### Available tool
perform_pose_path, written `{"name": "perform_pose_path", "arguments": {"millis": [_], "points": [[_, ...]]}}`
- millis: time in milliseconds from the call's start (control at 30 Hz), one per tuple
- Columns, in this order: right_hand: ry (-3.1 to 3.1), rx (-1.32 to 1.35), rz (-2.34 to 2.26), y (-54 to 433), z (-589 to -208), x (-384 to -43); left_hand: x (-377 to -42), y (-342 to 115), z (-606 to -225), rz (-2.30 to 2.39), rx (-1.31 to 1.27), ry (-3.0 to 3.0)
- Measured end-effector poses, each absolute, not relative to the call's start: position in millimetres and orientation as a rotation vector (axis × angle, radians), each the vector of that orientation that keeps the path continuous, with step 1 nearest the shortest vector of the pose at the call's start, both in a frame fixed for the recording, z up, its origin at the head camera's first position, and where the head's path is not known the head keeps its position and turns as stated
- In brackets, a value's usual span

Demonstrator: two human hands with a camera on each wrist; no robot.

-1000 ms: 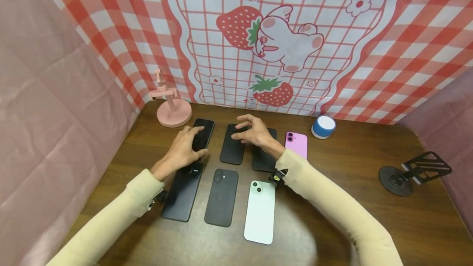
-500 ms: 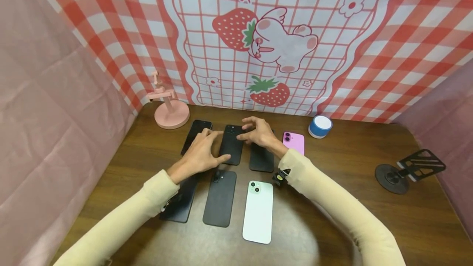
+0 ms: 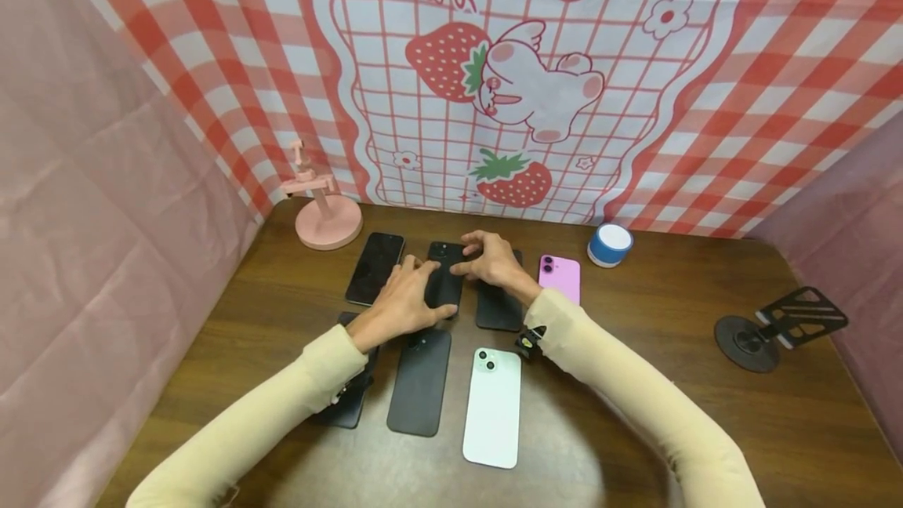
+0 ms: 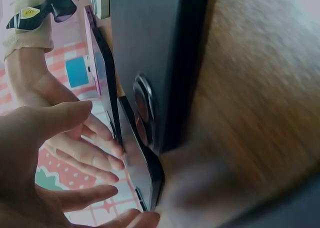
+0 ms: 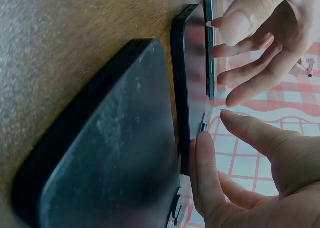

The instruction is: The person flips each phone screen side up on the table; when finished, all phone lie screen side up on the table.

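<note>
Center phone (image 3: 444, 279) flat, back up, near mid-frame, lens end toward the top. Left hand (image 3: 407, 298) is over its left and lower parts: thumb and fingers spread, gap between, no grip. Right hand (image 3: 494, 261) comes in at its right edge, fingers gently bent, thumb apart, nothing pinched. Contact: can't tell for either hand. Straddling it probably gives reach to both long edges, since a slab this thin offers little else.

Right of it, black phone (image 3: 499, 310) lies partly under the right hand, then pink phone (image 3: 560, 277). Lower center: gray phone (image 3: 419, 390) and mint phone (image 3: 492, 418), also backs up. Loose rows with gaps, likely so backs stay visible and fingers fit between.

Materials: center phone back dark and smooth, lens bump near the top; black phone smudged in the right wrist view, straight sides, rounded corners. Mint back pale, slightly glossy. Table (image 3: 649, 288) brown wood grain, glare at lower center. Pink stand (image 3: 328, 224), upper left: round disc base, probably for stability. Checked cloth (image 3: 247, 53) behind has soft folds.
</note>
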State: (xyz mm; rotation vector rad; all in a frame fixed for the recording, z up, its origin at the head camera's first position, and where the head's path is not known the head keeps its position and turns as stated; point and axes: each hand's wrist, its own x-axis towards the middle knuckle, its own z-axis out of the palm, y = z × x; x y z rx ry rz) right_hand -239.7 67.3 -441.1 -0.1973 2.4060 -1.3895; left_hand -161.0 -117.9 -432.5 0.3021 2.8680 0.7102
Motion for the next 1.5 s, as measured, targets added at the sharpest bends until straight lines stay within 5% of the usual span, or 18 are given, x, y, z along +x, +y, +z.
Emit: {"name": "perform_pose_path", "arguments": {"millis": [1500], "points": [[2.549,-0.161,-1.215,51.5,-446.0,-247.7,-169.0,-97.5,-441.2,0.560,0.263,2.883]]}}
